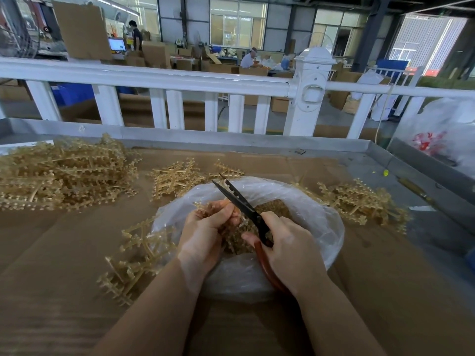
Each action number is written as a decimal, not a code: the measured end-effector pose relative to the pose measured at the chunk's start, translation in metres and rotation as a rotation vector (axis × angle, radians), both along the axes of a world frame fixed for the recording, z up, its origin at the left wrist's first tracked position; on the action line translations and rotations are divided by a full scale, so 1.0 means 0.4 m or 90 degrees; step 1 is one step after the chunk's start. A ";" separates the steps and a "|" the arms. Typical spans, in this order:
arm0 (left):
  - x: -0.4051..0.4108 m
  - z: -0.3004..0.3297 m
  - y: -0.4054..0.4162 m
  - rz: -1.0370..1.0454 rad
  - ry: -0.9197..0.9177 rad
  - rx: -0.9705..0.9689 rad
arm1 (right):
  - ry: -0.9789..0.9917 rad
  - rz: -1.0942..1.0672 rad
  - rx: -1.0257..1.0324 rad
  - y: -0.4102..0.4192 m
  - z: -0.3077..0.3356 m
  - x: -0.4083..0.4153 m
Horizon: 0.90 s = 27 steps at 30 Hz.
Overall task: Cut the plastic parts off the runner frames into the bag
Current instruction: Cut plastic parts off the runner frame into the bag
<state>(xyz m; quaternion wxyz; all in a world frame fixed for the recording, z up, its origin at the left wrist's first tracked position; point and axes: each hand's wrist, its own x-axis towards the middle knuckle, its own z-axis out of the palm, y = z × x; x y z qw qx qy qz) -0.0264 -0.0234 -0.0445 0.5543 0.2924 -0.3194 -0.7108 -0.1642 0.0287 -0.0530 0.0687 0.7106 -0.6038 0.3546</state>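
My left hand (205,232) grips a tan runner frame (205,208) above the open clear plastic bag (316,214). My right hand (288,250) holds black-bladed scissors (239,201) by their red-brown handles. The blades stand slightly apart, pointing up and left, with a strip of the frame between them. Cut tan parts (272,205) lie heaped inside the bag. Most of the held frame is hidden by my fingers.
A big pile of runner frames (64,176) lies at the left, smaller piles at centre back (177,178) and right (359,201), and loose frames (133,255) beside the bag. Cardboard (64,253) covers the metal-edged table. A white railing (180,80) stands behind.
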 end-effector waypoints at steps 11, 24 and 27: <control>-0.001 0.004 0.004 0.020 -0.023 0.007 | -0.004 -0.006 0.002 0.001 -0.001 -0.005; -0.003 0.010 0.015 0.012 -0.105 -0.006 | -0.015 -0.019 0.011 -0.002 -0.006 -0.008; 0.000 0.006 0.012 -0.008 -0.098 -0.014 | -0.008 -0.014 0.017 -0.001 -0.002 -0.007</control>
